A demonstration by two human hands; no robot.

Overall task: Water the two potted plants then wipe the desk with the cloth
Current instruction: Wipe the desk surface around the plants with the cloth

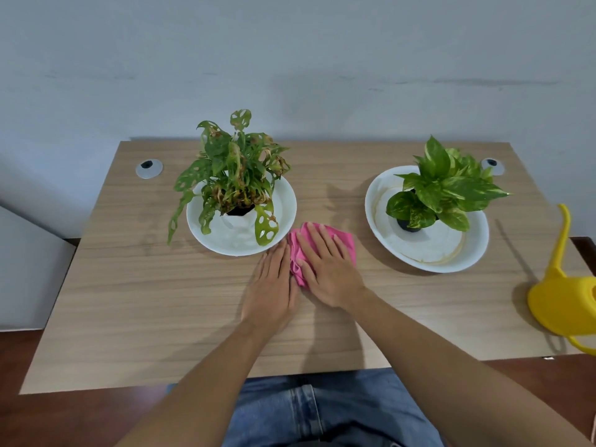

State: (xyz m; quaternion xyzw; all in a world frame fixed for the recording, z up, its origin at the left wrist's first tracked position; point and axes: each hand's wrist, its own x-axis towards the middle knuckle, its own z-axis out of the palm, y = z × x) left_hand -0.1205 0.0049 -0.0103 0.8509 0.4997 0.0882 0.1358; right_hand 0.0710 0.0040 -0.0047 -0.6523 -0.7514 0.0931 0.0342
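both flat, open hands, left hand and right hand, press the pink cloth mid-tabletop, gripping nothing; a wide swipe could bump the left plant's plate just beside it.

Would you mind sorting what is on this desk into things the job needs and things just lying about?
Needed: pink cloth, holey-leaved plant, variegated plant, yellow watering can, desk.
Just there: two white dishes under the plants, two grey cable grommets.
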